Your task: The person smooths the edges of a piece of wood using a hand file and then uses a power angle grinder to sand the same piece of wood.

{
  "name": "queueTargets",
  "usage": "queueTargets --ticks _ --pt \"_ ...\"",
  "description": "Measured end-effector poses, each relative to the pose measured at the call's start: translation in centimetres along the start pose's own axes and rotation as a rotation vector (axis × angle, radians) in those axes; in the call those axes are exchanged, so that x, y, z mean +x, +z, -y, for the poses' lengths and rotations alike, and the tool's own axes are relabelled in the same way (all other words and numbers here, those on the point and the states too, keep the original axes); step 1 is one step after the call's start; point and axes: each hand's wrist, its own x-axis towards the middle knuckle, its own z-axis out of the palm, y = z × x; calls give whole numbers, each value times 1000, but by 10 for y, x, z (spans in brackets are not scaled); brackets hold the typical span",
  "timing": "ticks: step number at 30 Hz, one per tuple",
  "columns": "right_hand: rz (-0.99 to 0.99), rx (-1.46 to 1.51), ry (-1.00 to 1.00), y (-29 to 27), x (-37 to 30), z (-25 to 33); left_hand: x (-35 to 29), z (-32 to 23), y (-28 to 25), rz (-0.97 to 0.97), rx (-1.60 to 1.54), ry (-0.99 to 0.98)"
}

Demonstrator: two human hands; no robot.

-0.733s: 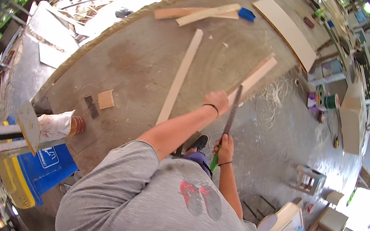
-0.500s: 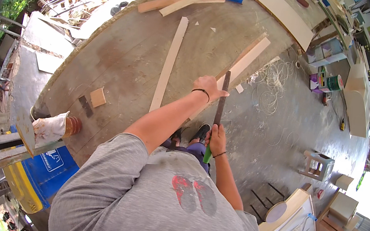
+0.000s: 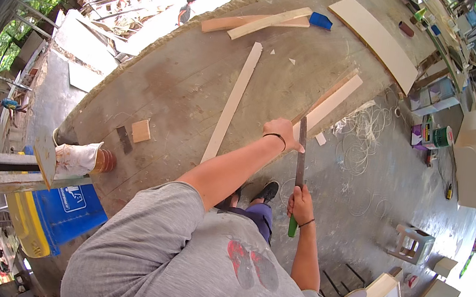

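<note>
My left hand (image 3: 280, 132) is closed round the near part of a pale wood strip (image 3: 335, 102), whose far end points away to the right. In my right hand (image 3: 301, 204) is the green handle of a flat file (image 3: 302, 152). Its dark blade runs away from me and lies against the strip's right edge, close to my left thumb. How much of the blade touches the wood I cannot tell. My left forearm and hand hide the strip's near part.
Another pale strip (image 3: 233, 100) lies to the left on the table (image 3: 181, 75). Farther off are crossed boards (image 3: 269, 23), a blue piece (image 3: 321, 20) and a wide panel (image 3: 373, 41). Tangled strands (image 3: 367, 126), a stool (image 3: 411, 245) and a blue-yellow bin (image 3: 70, 210) stand around; people work outside.
The view has shifted, so the scene sits lower and farther right. My right hand has drawn the file slightly back toward me. My left hand keeps its hold on the strip.
</note>
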Motion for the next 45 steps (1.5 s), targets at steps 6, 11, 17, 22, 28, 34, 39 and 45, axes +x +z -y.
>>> queueTargets --ticks 6,11,17,22,28,34,39,45 --pt "1 36 -20 8 18 8 3 -1 6 -9 -30 -18" --pt "-97 -56 -91 33 46 -3 -3 -5 0 -38 -40 -13" --pt "-161 -67 -91 57 48 -6 -4 -4 8 -123 -53 -17" --pt "-187 -168 -131 74 66 0 7 0 7 -73 -163 -93" --pt "-261 -118 -134 110 72 9 15 5 19 -145 -220 -120" --pt "-272 -51 -176 113 79 2 12 5 13 -120 -212 -123" --pt "-191 151 -167 92 55 11 13 34 31 -195 -331 6" --pt "-148 146 -80 70 18 -17 -11 67 61 -246 -370 109"
